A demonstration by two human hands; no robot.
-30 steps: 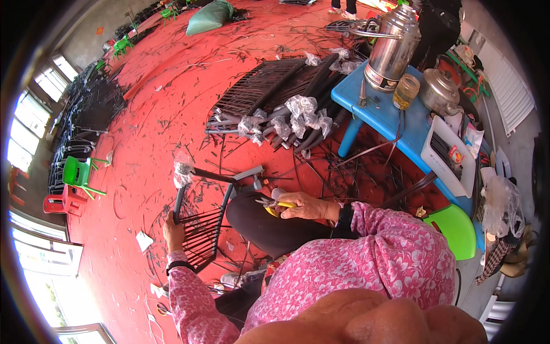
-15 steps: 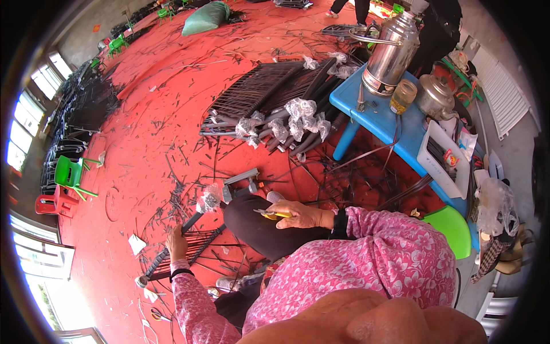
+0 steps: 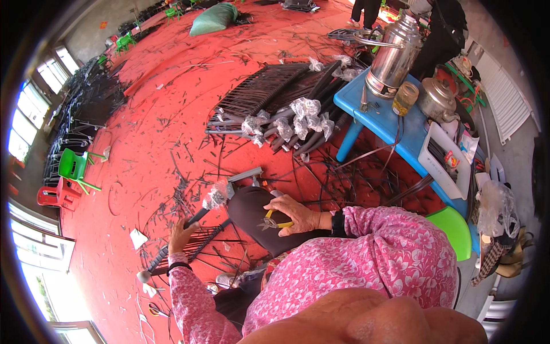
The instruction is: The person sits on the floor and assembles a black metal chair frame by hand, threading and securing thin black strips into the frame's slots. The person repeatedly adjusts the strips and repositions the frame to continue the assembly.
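Observation:
A dark frame (image 3: 200, 243) strung with thin strips leans at my left knee, its upper end wrapped in clear plastic (image 3: 215, 196). My left hand (image 3: 181, 237) is closed on its outer tube. Above my right thigh, my right hand (image 3: 299, 217) holds a pair of cutting pliers (image 3: 270, 222) with yellow handles. The handles are spread apart and the jaws point left, away from the frame. Part of the frame's lower end is hidden by my left arm and sleeve.
Scissors (image 3: 156, 310) and many dark strip offcuts lie on the red floor (image 3: 143, 166). Ahead is a stack of similar frames (image 3: 263, 92). On the right, a blue table (image 3: 366, 117) bears a steel flask (image 3: 395, 57), glass jar (image 3: 404, 98), kettle (image 3: 436, 98) and white basket (image 3: 438, 172). Another person stands behind it.
The pliers' handles have spread apart in my right hand, and the fingers have opened out around them. My left hand stays on the frame. The whole view has shifted slightly.

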